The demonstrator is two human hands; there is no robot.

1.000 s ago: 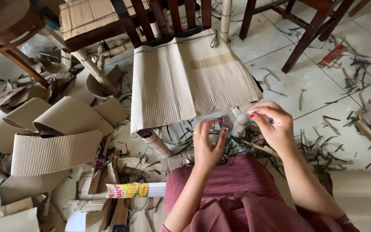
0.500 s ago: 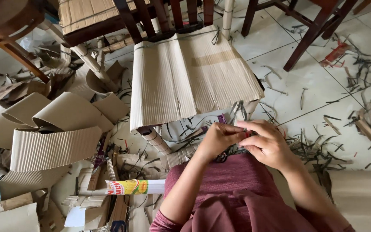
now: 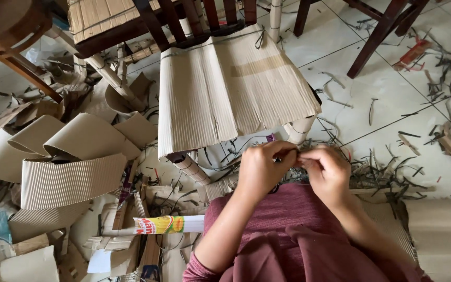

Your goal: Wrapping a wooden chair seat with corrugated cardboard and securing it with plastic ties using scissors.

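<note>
Corrugated cardboard (image 3: 230,89) draped a chair at centre frame. Below it, the left hand (image 3: 261,169) and right hand (image 3: 325,169) met, fingertips pinched together on a thin dark strip (image 3: 288,155), mostly hidden. Curled ribbed sheets (image 3: 69,177) lay at left.

Thin dark strip (image 3: 279,159) pinched between both hands.

hands (image 3: 293,169) before cardboard sheet (image 3: 230,89), scraps (image 3: 69,172) left

Matt ribbed cardboard sheet (image 3: 230,89), glossy tiled floor (image 3: 387,99), dark wooden chair (image 3: 194,21).
</note>
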